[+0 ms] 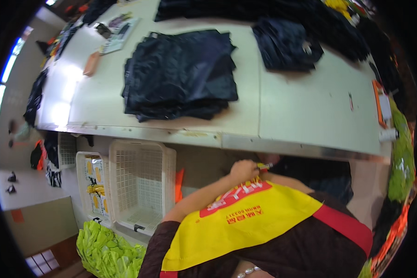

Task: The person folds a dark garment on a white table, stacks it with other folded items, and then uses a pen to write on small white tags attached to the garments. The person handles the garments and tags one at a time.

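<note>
While the left hand [244, 172] bunches up, fingers curled, at the far edge of a yellow apron [259, 211], a small yellow-and-dark object [264, 166] pokes out just to its right! Gripped, or merely beside the fingers? I cannot tell from this blur. The right forearm [289, 182] angles in behind the apron, and the right hand is lost from view, so whether it grasps anything, I cannot say.

Straight ahead of the hands, the metal-edged surface [310, 116] cuts right across! On it, ahead and to the left, sits a thick stack of dark folded cloth [180, 74]; ahead and to the right, a smaller dark pile [287, 45]. Farther ahead, a long dark heap [217, 9] is cropped by the view. Off to the right lie a thin pen-like stick [350, 101] and a white roll [388, 135].

Left of the hands, a white basket [169, 167] gapes, an orange piece [179, 185] close by; beyond it, a narrower crate [80, 180] carries yellow-and-white packets [98, 190]. Nearer the body, a lime-green bundle [107, 250] bulges, cut off below. And right of the hands, under the edge, dark cloth [317, 176] sinks into shadow, its outline hard to make out.
</note>
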Demonstrator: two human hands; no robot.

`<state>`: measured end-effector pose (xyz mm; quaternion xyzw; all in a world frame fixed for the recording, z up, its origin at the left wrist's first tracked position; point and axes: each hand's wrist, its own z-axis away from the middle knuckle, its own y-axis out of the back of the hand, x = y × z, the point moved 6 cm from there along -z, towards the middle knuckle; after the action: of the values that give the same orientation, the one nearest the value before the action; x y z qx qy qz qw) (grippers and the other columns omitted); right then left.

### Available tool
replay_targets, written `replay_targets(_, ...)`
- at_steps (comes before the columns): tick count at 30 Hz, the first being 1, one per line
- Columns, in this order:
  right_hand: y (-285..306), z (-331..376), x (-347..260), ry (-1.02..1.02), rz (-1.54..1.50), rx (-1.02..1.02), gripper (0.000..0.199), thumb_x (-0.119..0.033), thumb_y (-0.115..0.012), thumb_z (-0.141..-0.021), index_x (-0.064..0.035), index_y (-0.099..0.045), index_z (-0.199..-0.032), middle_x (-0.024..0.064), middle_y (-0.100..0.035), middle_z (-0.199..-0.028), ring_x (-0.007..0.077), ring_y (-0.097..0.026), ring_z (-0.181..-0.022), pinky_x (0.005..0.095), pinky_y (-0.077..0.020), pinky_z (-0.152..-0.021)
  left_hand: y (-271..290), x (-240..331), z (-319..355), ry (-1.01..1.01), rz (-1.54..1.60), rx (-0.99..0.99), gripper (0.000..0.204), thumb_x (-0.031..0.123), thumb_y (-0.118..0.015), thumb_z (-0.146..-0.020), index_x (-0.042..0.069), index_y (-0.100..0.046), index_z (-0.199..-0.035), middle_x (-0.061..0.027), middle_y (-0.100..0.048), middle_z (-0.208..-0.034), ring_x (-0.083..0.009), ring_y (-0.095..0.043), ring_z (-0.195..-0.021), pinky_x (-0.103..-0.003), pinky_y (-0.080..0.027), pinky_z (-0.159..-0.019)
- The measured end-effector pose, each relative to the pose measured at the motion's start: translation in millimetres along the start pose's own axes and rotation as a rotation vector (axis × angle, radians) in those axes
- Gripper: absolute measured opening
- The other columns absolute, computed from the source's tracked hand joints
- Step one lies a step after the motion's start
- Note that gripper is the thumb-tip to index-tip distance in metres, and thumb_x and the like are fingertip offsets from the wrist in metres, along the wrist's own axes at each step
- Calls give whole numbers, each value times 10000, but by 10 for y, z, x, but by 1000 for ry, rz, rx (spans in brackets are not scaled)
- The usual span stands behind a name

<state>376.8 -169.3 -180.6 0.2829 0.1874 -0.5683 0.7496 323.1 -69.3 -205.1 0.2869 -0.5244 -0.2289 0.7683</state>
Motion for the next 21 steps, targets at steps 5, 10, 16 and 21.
replay_targets(5, -82, -143, 156, -35, -62, 17, 291, -260, -505, -937, -36, -562, -1114, 86, -617, -1014, 128, -574, -874, 268, -460, -768, 58, 182, -16, -55, 86, 59, 237, 283, -569, -736, 63, -655, -760, -153, -638, -798, -346, -628, -748, -454, -517, -680)
replay_targets(10, -158, -336, 203, -26, -140, 36, 277, -255, -504, -939, -41, -559, -1106, 84, -619, -991, 122, -578, -839, 262, -470, -740, 200, 178, 17, 24, 140, 32, 232, 274, -563, -744, 76, -667, -804, -141, -633, -831, -356, -610, -768, -443, -497, -691)
replay_targets(16, -154, 173, 170, -87, -189, 71, 259, -250, -503, -942, -48, -556, -1096, 82, -622, -963, 114, -584, -798, 254, -481, -707, 195, 310, 93, -56, 179, 47, 199, 239, -576, -744, 76, -673, -803, -147, -629, -828, -350, -607, -770, -430, -493, -700)
replay_targets(21, -114, 390, 147, -88, -198, 114, 244, -245, -502, -945, -53, -553, -1088, 80, -625, -940, 108, -589, -763, 247, -491, -680, 16, 177, 133, -89, 135, 11, 232, 276, -570, -752, 73, -669, -803, -142, -639, -842, -344, -616, -770, -440, -499, -700)
